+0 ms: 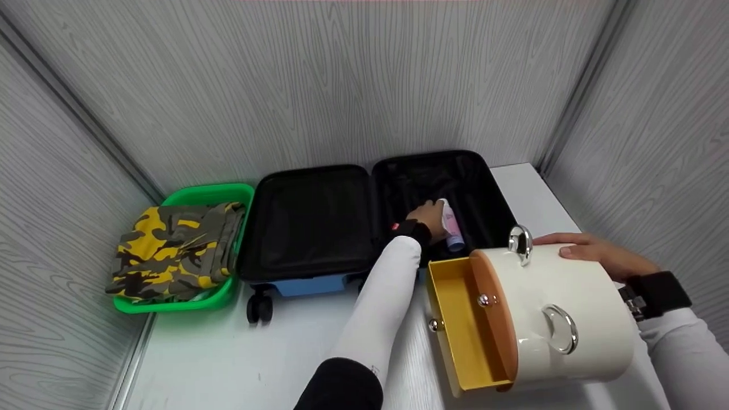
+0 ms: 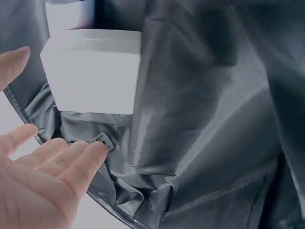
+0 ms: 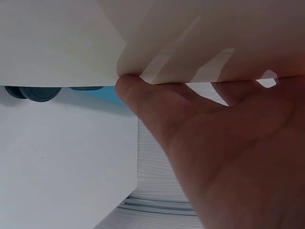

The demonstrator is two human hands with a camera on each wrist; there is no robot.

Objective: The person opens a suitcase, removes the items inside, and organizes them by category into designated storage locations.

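My left hand [image 1: 430, 219] reaches into the right half of the black-lined suitcase [image 1: 393, 165], beside a pink and purple bottle [image 1: 451, 228] lying on the lining. In the left wrist view, the fingers [image 2: 71, 164] are loosely extended, with nothing held. A white tapered shape [image 2: 93, 71] appears near them; I cannot tell whether it belongs to the bottle. My right hand [image 1: 598, 255] rests on the far back edge of a cream arched box [image 1: 575, 285], thumb on top and fingers along the back. The box's yellow drawer [image 1: 461, 341] is pulled out, its inside bare.
A green basket [image 1: 211, 193] holding folded camouflage cloth [image 1: 176, 250] stands at the left. The suitcase's other half [image 1: 319, 222] lies flat beside it, with wheels [image 1: 259, 307] at the front. Silver handles [image 1: 561, 329] stick out from the box. Walls rise behind and at both sides.
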